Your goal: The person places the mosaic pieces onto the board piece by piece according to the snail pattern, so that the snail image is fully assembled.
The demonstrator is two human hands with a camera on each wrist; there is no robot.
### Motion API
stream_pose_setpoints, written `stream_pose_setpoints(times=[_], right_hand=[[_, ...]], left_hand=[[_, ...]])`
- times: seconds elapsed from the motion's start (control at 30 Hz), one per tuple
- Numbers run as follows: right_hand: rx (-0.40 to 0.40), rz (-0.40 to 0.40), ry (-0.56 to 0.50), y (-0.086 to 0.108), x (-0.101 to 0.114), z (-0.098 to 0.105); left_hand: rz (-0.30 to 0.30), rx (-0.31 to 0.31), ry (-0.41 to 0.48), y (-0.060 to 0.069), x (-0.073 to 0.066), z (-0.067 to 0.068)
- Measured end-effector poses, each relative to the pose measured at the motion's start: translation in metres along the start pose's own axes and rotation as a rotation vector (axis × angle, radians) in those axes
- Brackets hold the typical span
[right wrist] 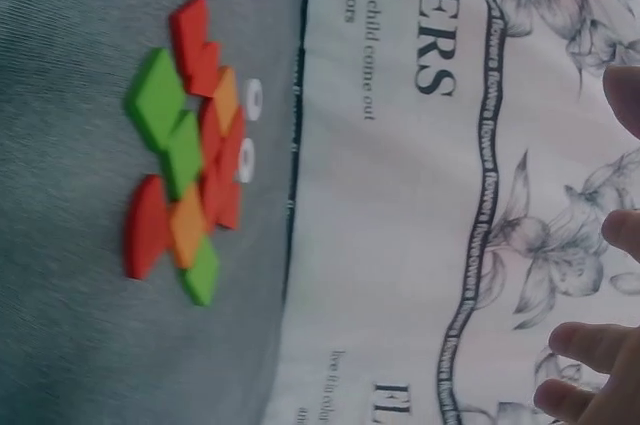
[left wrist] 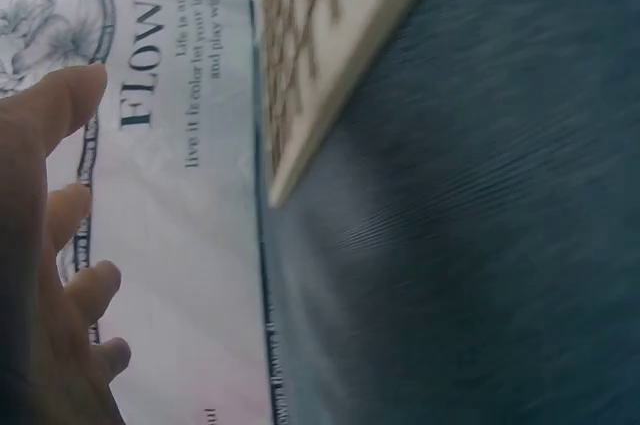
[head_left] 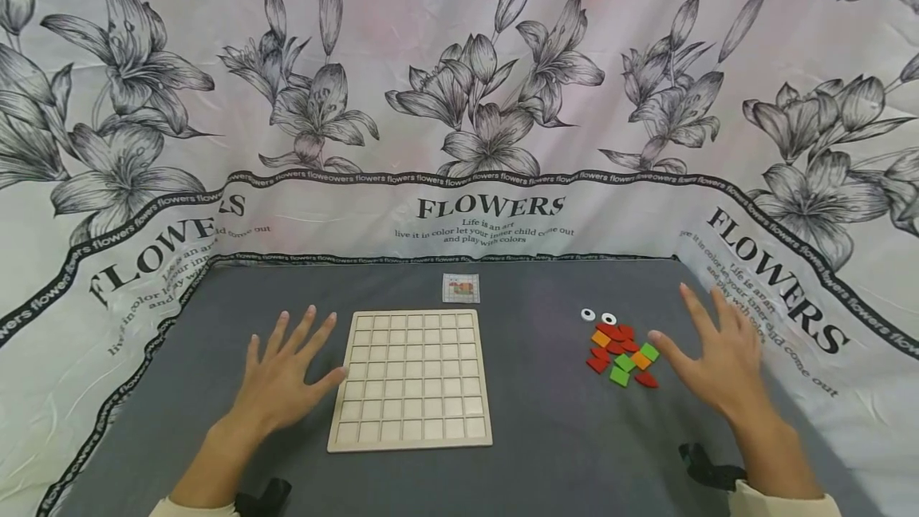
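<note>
My left hand [head_left: 283, 381] is raised with spread fingers just left of a pale wooden grid board [head_left: 411, 381]. Its thumb tip overlaps the board's left edge in the head view, but the left wrist view shows the hand [left wrist: 60, 275] apart from the board [left wrist: 340, 55]. To the right, my right hand [head_left: 721, 353] is held up, fingers spread, holding nothing. Beside it lies a loose cluster of flat pieces: red pieces [head_left: 647, 380], green squares [head_left: 620, 376], orange squares [head_left: 601, 338] and two white rings [head_left: 588, 314]. The right wrist view shows the same red pieces [right wrist: 147, 227] close by.
A small printed card [head_left: 461, 288] with a coloured picture on a grid lies behind the board. Grey cloth [head_left: 538, 413] covers the table. A white flower-printed curtain [head_left: 495, 214] stands along the back and both sides.
</note>
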State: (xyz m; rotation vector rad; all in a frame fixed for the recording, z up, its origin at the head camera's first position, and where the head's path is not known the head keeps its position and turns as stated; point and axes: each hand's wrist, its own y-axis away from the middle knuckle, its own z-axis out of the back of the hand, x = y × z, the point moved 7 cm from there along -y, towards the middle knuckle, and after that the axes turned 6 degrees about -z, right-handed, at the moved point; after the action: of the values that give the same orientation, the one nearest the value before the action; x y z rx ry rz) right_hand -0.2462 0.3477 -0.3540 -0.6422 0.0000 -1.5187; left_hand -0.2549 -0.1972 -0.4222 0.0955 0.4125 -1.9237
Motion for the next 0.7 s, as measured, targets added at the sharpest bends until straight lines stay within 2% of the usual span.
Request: stream_pose_setpoints(times=[0.17,0.33,0.57,0.7], right_hand=[[0.027,-0.048,0.002,0.006,-0.007,-0.013],[0.028,-0.090,-0.011,0.010,-0.015,-0.023],[0.041,-0.131,-0.023,0.015,-0.028,-0.039],[0.045,-0.145,-0.014,0.019,-0.035,-0.048]], left_hand=[[-0.009,0.016,0.044,0.005,-0.002,-0.016],[-0.033,0.019,0.076,0.007,-0.005,-0.025],[-0.092,-0.023,0.273,0.008,-0.003,-0.040],[-0.101,-0.008,0.322,0.011,-0.002,-0.051]])
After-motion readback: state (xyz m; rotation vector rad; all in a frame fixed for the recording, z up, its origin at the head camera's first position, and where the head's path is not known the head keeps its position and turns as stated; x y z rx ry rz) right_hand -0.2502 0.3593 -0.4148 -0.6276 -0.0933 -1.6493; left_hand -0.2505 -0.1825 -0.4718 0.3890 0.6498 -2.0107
